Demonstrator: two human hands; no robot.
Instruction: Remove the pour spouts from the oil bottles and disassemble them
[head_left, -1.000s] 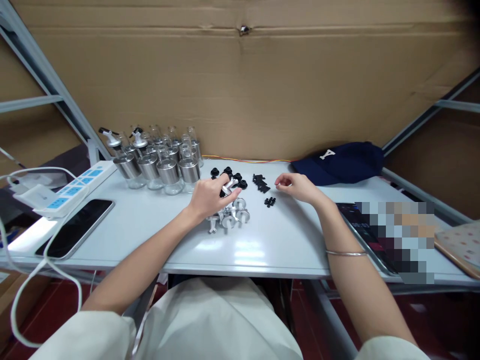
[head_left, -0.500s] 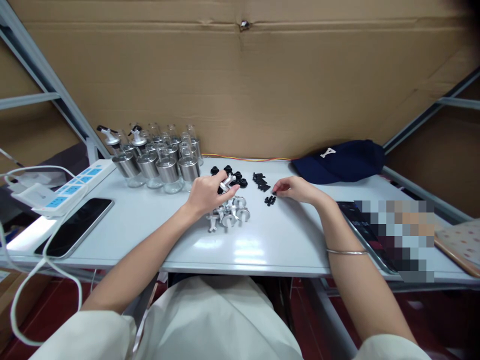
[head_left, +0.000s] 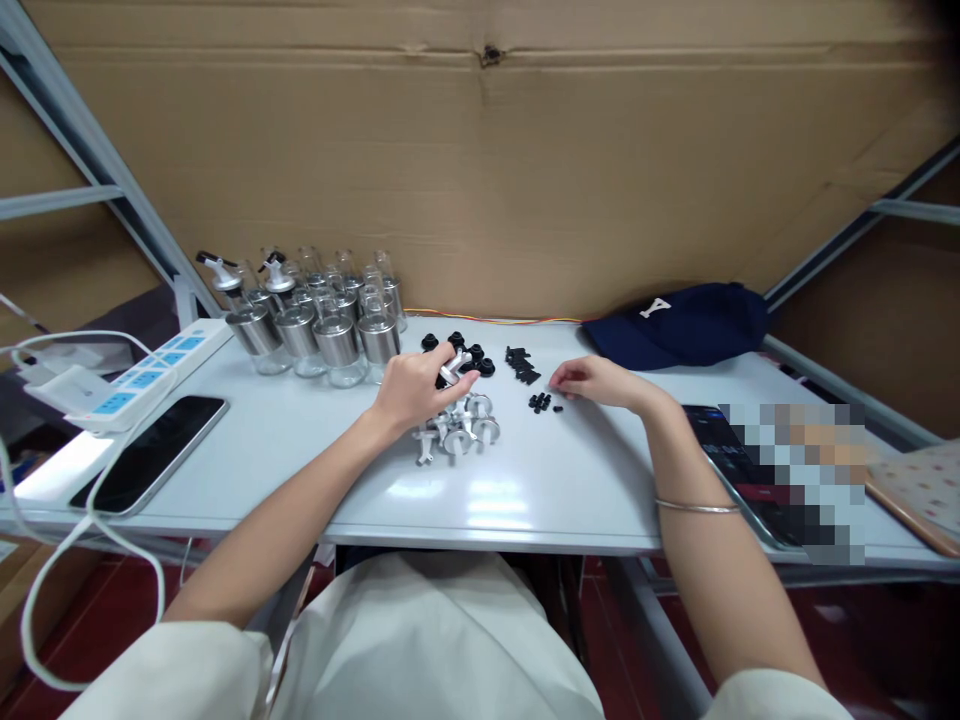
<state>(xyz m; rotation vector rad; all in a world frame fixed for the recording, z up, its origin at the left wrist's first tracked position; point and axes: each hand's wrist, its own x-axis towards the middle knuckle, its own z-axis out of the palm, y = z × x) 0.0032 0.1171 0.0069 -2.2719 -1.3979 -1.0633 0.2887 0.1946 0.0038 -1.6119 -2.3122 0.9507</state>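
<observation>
My left hand (head_left: 417,387) is closed on a silver metal spout (head_left: 454,364), held just above a heap of similar silver spouts (head_left: 459,428) on the white table (head_left: 315,440). Black round caps (head_left: 471,352) lie right behind that hand. My right hand (head_left: 596,380) rests on the table with its fingertips pinched beside a small cluster of tiny black pieces (head_left: 540,403); whether anything is in the pinch is too small to make out. A second group of small black parts (head_left: 522,364) lies just behind them.
Several glass bottles with steel collars (head_left: 319,318) stand at the back left. A power strip (head_left: 142,375) and a phone (head_left: 154,450) lie at the left, a navy cap (head_left: 679,325) at the back right, another phone (head_left: 739,465) near my right forearm. Cardboard walls the back.
My left hand has lifted one silver spout a little off the heap. My right hand has shifted slightly toward the tiny black pieces, and one piece now lies apart from the cluster.
</observation>
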